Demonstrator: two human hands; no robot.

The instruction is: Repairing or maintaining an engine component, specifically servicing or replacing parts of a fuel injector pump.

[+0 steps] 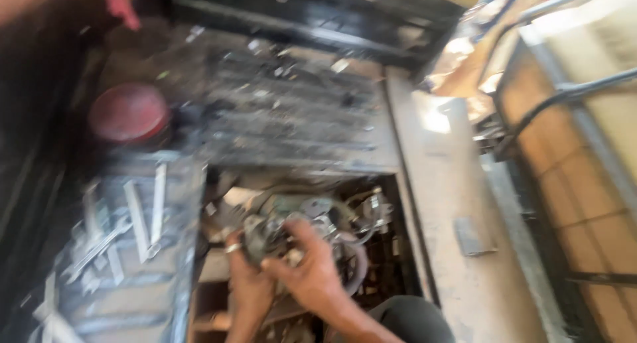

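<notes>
The picture is blurred by motion. Both hands are low in the middle, over an open compartment [398, 250] in a dirty metal floor. My left hand [242, 273], with a ring on one finger, grips the left side of a small greyish-green metal engine part [265, 233]. My right hand [308, 267] wraps over the same part from the right. Hoses and wires [361, 213] run around the part inside the opening.
Several wrenches and spanners [133, 217] lie spread on the floor plate at the left. A round red lid or container [129, 112] sits above them. A ribbed dusty floor plate [292, 111] lies behind the opening. Another person's hand [123, 1] shows at top left. Metal railing [564, 91] stands at the right.
</notes>
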